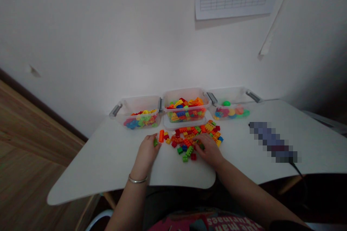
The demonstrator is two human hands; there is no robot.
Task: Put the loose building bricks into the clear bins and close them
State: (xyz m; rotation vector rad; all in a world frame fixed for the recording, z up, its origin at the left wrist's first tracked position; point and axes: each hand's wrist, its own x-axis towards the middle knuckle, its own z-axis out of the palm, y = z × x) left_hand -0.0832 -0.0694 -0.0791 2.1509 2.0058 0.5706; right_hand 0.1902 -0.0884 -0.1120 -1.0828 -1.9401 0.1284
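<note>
At the left of a loose heap of toy building bricks (189,150), my left hand (146,150) is closed around a green toy brick (155,142). A long orange toy brick (161,136) stands upright against its fingertips; whether the fingers grip that one too is unclear. My right hand (210,149) reaches into the right side of the heap. Its fingers are bent down among the bricks, and what lies between them is partly hidden. Red, yellow, orange, green and blue bricks surround these fingertips.
Along the wall stand three clear plastic boxes: a left box (142,120), a middle box (187,115) on a pale lid (169,125), and a right box (230,112), all holding colourful pieces. A blurred-out object (272,142) with a cable lies on the white table (108,166) at right.
</note>
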